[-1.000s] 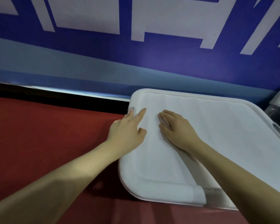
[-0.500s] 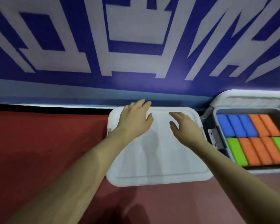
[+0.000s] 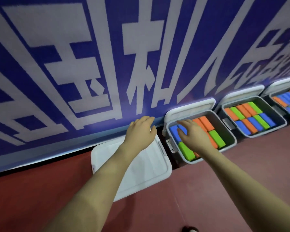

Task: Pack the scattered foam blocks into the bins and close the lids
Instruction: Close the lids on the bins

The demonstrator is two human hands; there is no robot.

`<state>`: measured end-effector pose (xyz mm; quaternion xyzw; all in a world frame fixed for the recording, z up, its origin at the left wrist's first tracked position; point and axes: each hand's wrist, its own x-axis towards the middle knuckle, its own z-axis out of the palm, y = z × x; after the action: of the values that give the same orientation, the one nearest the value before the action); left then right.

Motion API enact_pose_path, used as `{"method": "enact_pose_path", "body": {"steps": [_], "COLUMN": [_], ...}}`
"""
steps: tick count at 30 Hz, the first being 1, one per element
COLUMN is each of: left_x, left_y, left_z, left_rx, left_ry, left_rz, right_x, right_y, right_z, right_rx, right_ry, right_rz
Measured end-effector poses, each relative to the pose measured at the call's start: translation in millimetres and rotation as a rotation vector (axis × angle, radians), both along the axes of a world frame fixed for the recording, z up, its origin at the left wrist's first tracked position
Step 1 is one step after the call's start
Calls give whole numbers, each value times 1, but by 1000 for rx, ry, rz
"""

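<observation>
Head view: both hands, left hand [image 3: 139,131] and right hand [image 3: 193,133], loose-fingered, empty; foam blocks [image 3: 216,138] lengthwise toward wall.

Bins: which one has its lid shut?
The leftmost bin, under the left hand. Its white lid lies flat; the three bins to its right stand open, foam blocks showing.

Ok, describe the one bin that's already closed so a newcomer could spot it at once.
Follow the blue wall with big white lettering down to the row of bins on the red floor. The closed bin is the leftmost, under the left hand. Its flat white lid hides everything, while the open bins to its right show coloured foam blocks.
</observation>
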<state>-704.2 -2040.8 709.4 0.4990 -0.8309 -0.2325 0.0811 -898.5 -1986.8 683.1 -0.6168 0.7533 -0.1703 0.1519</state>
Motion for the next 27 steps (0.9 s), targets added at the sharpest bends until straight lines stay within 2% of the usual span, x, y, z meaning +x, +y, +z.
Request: {"method": "enact_pose_path", "body": {"steps": [7,13,18,27], "left_x": [-124,-216,-269,-341], "left_y": [22,25,-3,-86], "left_z": [29,35,25,-20], "left_rx": [-12,-8,-37,-7], "left_ry": [-49,-70,-88,-67], "left_rz": [44,52,41,49], "right_x": [-141,-242,-296,-375], "right_y": [24,15,-14,-103], "right_z": [40,50,38,-5], "right_rx": [-4,-34,-46,54], "right_ry": [62,51,-21,158], "right_rz": [72,97,162,149]}}
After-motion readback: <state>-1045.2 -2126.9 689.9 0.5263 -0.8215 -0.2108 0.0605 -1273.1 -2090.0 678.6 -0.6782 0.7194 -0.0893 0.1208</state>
